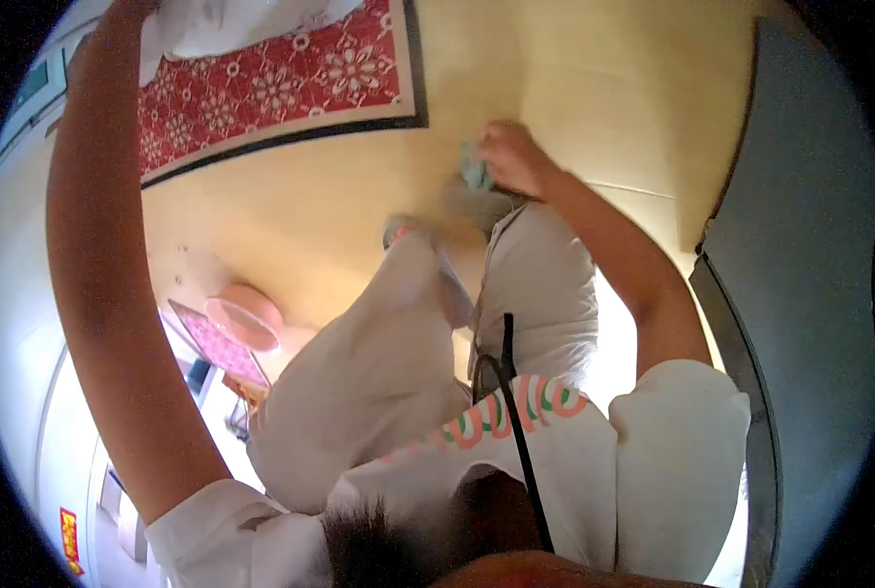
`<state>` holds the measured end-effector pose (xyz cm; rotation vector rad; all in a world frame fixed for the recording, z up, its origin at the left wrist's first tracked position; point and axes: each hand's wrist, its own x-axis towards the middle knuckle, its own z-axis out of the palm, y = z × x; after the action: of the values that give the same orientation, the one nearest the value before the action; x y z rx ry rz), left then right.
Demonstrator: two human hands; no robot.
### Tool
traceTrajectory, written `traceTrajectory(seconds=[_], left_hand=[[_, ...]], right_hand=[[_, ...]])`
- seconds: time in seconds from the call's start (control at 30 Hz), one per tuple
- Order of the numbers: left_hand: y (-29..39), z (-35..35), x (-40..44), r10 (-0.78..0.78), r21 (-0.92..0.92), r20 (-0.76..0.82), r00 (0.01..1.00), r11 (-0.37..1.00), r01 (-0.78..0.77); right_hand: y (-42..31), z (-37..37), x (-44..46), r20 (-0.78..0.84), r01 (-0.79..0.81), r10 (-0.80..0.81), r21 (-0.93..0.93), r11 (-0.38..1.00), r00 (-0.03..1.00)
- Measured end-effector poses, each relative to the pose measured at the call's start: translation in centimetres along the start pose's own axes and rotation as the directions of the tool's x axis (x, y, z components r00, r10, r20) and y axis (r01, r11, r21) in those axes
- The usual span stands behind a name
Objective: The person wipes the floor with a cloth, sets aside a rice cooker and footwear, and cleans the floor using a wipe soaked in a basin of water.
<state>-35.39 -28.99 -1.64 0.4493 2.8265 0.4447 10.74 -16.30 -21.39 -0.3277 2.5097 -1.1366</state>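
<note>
My right hand (513, 159) reaches down near my right shoe (478, 203), its fingers closed on a crumpled pale blue-green cloth (475, 167). Motion blurs the hand and the cloth a little; the cloth is just above the shoe and I cannot tell whether it touches the floor. My left forearm stretches up along the left side of the view, and the hand at its end is cut off by the top edge. Close to that wrist lies a bunched white fabric-like thing (246, 22), only partly in view.
A red patterned mat (290, 93) with a dark border lies on the yellowish floor (594, 78). At the left stand a pink basin (245, 316) and a pink patterned panel (217, 341). A large dark grey surface (810, 255) rises on the right. A black cord (524, 441) hangs before my chest.
</note>
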Motion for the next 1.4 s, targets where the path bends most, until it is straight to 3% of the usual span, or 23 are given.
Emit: traceTrajectory(seconds=[0.03, 0.07, 0.13, 0.17, 0.2, 0.23, 0.27, 0.3, 0.37, 0.4, 0.47, 0.53, 0.6, 0.67, 0.8, 0.87, 0.93, 1.03, 1.1, 1.2, 1.3, 1.33, 1.4], left_hand=[[0.9, 0.6, -0.3, 0.006, 0.07, -0.16, 0.987, 0.998, 0.005], [-2.9, -0.3, 3.0, 0.624, 0.474, 0.063, 0.779, 0.668, -0.573], [-1.8, 0.1, 2.5, 0.591, 0.576, 0.059, 0.805, 0.638, -0.511], [-1.5, 0.0, 1.5, 0.567, 0.624, 0.061, 0.822, 0.621, -0.475], [1.2, -0.7, -0.7, 0.41, 0.674, 0.013, 0.912, 0.67, -0.311], [1.4, -0.6, -0.9, 0.371, 0.642, -0.024, 0.928, 0.717, -0.27], [1.5, -0.5, -1.0, 0.328, 0.608, -0.058, 0.943, 0.76, -0.228], [1.6, -0.2, -0.9, 0.282, 0.571, -0.089, 0.955, 0.8, -0.183], [-0.7, -0.9, 0.8, 0.298, 0.581, 0.152, 0.942, 0.744, -0.33], [-2.1, -1.4, 1.8, 0.3, 0.567, 0.274, 0.913, 0.717, -0.406], [-1.6, -1.0, 1.3, 0.393, 0.654, 0.197, 0.898, 0.631, -0.419], [-1.3, -0.8, 0.2, 0.477, 0.728, 0.145, 0.867, 0.542, -0.42], [-1.3, -0.8, 0.1, 0.528, 0.768, 0.142, 0.837, 0.474, -0.43], [-1.5, -1.0, 0.6, 0.505, 0.745, 0.123, 0.854, 0.521, -0.416], [-2.8, -1.3, 3.0, 0.101, 0.275, 0.039, 0.994, 0.955, -0.108], [-1.7, -2.2, 2.6, 0.01, 0.213, 0.135, 0.991, 0.976, -0.039], [-1.8, -2.7, 1.4, 0.043, 0.183, 0.125, 0.991, 0.981, -0.065], [1.4, -3.5, -2.3, 0.003, 0.119, 0.154, 0.988, 0.993, -0.021], [4.1, -4.1, -4.8, -0.006, 0.13, 0.159, 0.987, 0.991, -0.015], [6.7, -4.9, -5.9, 0.001, 0.097, 0.164, 0.986, 0.995, -0.017], [14.1, -4.4, -9.9, 0.069, 0.07, 0.222, 0.973, 0.994, -0.086], [14.4, -3.7, -9.2, 0.121, 0.095, 0.236, 0.964, 0.985, -0.147], [17.5, -1.7, -8.2, 0.291, 0.264, 0.265, 0.919, 0.895, -0.359]], right_hand=[[0.1, -0.2, -0.5, -0.043, -0.062, 0.066, 0.082, 0.995, 0.997], [0.4, -0.4, -0.8, -0.079, -0.118, 0.133, 0.169, 0.979, 0.988], [3.0, -1.0, -0.7, -0.277, -0.094, 0.246, 0.466, 0.88, 0.929], [4.7, -4.0, 0.1, -0.198, -0.344, 0.433, 0.364, 0.865, 0.88], [7.7, -6.9, 0.5, -0.409, -0.265, 0.415, 0.375, 0.888, 0.812], [12.7, -9.5, 0.5, -0.424, -0.174, 0.511, 0.617, 0.767, 0.748], [12.3, -16.0, 0.8, -0.42, -0.492, 0.602, 0.349, 0.798, 0.679], [20.7, -16.2, 0.5, -0.68, -0.16, 0.473, 0.472, 0.867, 0.561], [13.4, -22.0, 1.9, -0.633, 0.139, 0.719, 0.77, 0.623, 0.287], [14.8, -20.5, 1.7, -0.672, -0.284, 0.686, 0.625, 0.727, 0.28], [19.2, -14.2, 1.8, -0.719, -0.873, 0.606, -0.002, 0.487, 0.34], [12.0, -8.1, 1.1, -0.754, -0.239, 0.342, 0.249, 0.939, 0.56], [6.4, -3.2, -1.3, -0.504, -0.287, 0.328, 0.16, 0.945, 0.799], [2.6, -2.2, -3.9, -0.487, -0.119, 0.226, 0.241, 0.963, 0.844], [5.4, -5.1, -5.2, -0.449, -0.164, 0.397, 0.474, 0.865, 0.8], [10.4, -10.1, -6.1, -0.524, -0.25, 0.545, 0.53, 0.81, 0.654], [17.2, -16.8, -8.1, -0.652, -0.071, 0.438, 0.509, 0.858, 0.619], [21.4, -19.4, -9.7, -0.717, -0.366, 0.539, 0.405, 0.838, 0.441], [20.2, -15.7, -9.3, -0.751, -0.4, 0.466, 0.291, 0.869, 0.467], [12.0, -7.6, -9.1, -0.728, -0.134, 0.284, 0.258, 0.957, 0.624], [4.5, 1.5, -10.9, -0.477, -0.239, 0.408, 0.376, 0.895, 0.778], [4.7, 5.2, -11.5, -0.587, -0.173, 0.34, 0.322, 0.931, 0.735], [3.7, 1.4, -11.3, -0.462, -0.248, 0.507, 0.512, 0.822, 0.727]])
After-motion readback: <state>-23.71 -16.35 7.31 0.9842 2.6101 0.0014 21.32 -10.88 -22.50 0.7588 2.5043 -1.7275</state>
